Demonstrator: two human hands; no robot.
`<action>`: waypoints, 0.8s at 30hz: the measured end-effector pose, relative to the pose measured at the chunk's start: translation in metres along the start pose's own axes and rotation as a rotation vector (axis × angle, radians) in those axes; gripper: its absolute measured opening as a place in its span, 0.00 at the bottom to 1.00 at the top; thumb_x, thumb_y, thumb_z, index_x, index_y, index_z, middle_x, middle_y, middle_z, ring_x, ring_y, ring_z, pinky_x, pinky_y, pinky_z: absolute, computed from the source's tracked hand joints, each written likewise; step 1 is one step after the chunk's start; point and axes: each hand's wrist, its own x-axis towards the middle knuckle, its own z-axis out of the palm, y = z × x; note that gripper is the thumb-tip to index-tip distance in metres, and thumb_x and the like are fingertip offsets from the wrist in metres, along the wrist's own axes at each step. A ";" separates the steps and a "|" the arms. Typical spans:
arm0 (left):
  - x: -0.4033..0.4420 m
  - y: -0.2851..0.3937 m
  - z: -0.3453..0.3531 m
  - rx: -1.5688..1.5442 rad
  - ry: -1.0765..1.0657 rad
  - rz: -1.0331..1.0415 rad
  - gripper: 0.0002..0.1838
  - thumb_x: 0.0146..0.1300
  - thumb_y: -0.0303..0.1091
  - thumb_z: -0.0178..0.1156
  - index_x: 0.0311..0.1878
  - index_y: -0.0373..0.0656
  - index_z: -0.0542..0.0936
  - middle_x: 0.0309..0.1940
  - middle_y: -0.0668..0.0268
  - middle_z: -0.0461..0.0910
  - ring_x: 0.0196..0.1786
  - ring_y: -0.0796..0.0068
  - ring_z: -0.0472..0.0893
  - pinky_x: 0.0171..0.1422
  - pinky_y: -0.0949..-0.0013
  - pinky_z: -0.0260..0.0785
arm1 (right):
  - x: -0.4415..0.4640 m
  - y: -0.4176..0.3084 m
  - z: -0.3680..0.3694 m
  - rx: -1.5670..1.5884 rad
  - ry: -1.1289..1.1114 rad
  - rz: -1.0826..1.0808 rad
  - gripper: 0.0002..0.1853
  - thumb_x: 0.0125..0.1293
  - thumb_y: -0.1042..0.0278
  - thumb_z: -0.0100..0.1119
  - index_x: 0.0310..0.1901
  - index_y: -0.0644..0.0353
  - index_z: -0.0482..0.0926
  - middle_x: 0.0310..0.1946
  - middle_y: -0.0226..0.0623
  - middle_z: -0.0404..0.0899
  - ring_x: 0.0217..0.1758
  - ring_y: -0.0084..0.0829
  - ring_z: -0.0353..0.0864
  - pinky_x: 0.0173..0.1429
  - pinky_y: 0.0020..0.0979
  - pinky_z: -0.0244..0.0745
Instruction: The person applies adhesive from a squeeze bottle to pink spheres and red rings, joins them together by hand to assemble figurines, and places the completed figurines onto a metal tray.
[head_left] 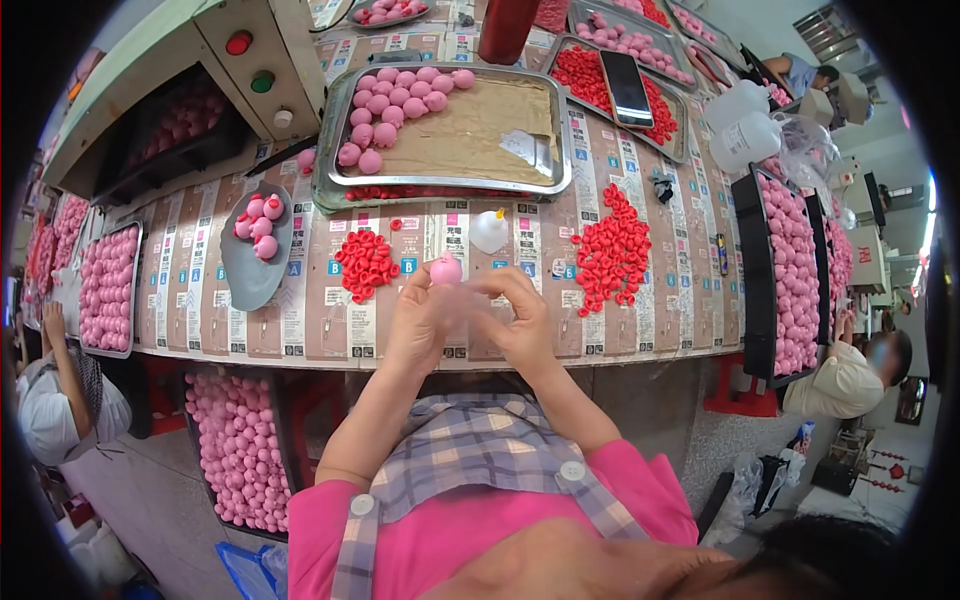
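Over the near edge of the table my left hand [418,318] is closed round a small pink ball [446,269], held up between thumb and fingers. Close beside it is my right hand [520,322], its fingertips smeared by motion, so whether they hold anything cannot be told. Just beyond the hands stands a small white squeeze bottle with a yellow tip [489,231]. A small pile of red ring-like pieces [366,266] lies to the left, and a larger pile of red pieces [612,250] to the right. On a grey dish [258,285] rest several pink balls with red parts.
A metal tray [450,184] partly filled with pink balls sits ahead. Behind it are a red container [508,30] and a phone [625,88] on a tray of red pieces. A machine [225,60] stands left; a black crate [755,270] of balls is right. Co-workers sit both sides.
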 end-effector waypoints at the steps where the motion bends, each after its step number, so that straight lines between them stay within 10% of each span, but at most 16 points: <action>1: -0.001 -0.001 0.000 0.010 0.001 -0.002 0.20 0.54 0.35 0.63 0.47 0.41 0.69 0.27 0.68 0.75 0.22 0.87 0.72 0.21 0.88 0.63 | 0.000 0.001 0.001 -0.031 0.010 -0.045 0.13 0.44 0.69 0.66 0.35 0.58 0.79 0.32 0.35 0.76 0.39 0.33 0.72 0.44 0.30 0.65; 14: -0.003 0.013 -0.003 0.526 -0.129 0.200 0.19 0.52 0.23 0.59 0.50 0.36 0.71 0.40 0.65 0.77 0.43 0.77 0.77 0.46 0.75 0.70 | 0.007 0.002 -0.025 -0.172 0.025 -0.099 0.10 0.46 0.76 0.64 0.33 0.60 0.78 0.26 0.34 0.77 0.30 0.31 0.76 0.36 0.27 0.70; 24: -0.004 0.020 -0.005 1.063 -0.145 0.278 0.22 0.48 0.22 0.64 0.48 0.34 0.72 0.35 0.63 0.78 0.37 0.80 0.78 0.42 0.77 0.71 | 0.013 0.002 -0.027 -0.522 -0.031 -0.488 0.12 0.46 0.77 0.60 0.37 0.60 0.77 0.29 0.34 0.78 0.31 0.32 0.77 0.35 0.30 0.71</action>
